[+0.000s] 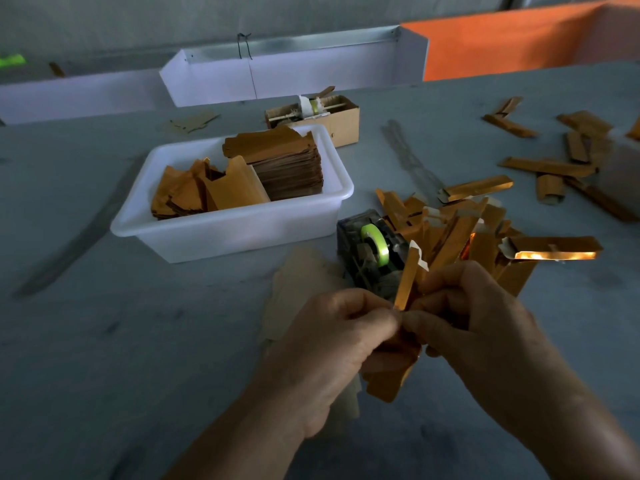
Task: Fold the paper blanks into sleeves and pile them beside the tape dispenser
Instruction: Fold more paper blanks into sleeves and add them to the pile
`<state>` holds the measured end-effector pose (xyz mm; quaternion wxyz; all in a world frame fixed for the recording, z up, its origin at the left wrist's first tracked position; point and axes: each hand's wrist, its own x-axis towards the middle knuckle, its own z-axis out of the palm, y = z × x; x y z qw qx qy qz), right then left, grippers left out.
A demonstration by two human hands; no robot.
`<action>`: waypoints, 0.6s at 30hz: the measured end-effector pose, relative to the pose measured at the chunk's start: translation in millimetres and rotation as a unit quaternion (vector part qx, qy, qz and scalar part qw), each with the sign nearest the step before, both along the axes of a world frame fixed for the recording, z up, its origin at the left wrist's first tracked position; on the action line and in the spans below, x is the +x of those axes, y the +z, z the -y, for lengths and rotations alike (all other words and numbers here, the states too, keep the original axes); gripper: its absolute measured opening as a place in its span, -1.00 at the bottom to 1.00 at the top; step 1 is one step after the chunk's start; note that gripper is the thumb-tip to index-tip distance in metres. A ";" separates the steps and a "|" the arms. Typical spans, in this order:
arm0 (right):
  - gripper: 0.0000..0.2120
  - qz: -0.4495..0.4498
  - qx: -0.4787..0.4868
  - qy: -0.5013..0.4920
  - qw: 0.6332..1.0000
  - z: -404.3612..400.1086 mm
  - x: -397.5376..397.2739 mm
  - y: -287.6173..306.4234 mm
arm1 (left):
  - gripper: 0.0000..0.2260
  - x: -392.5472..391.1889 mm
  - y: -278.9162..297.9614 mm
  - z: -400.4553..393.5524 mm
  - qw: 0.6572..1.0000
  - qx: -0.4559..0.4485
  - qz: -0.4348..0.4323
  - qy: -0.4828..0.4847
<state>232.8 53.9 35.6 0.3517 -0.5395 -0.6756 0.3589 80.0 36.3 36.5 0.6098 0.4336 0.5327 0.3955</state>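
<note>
Just in front of the tape dispenser (372, 252), both hands pinch one gold paper blank (407, 289): left hand (341, 341) and right hand (474, 317) each have a closed grip on it. Its long axis runs toward the dispenser; the sleeve pile (460, 226) lies right of the dispenser, nearer the right hand.

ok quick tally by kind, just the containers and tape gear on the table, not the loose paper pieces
white plastic tub holding paper blanks: 1
tape dispenser with a green tape roll: 1
cardboard box behind the tub: 1
total: 3
Both hands, left hand and right hand, pinch one folded sleeve.
</note>
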 end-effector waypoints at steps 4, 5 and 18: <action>-0.75 0.028 0.023 -0.009 0.999 0.8 -1.6 -1.8 | -0.88 3.2 -4.5 2.3 0.998 0.030 -0.041 0.023; -0.74 0.034 0.029 -0.014 0.999 1.4 -2.0 -2.1 | -0.86 3.9 -5.4 2.8 0.997 0.041 -0.053 0.028; -0.69 0.234 0.068 -0.060 0.968 13.6 -12.2 25.7 | -0.88 25.6 -19.2 17.7 0.917 0.283 -0.236 0.154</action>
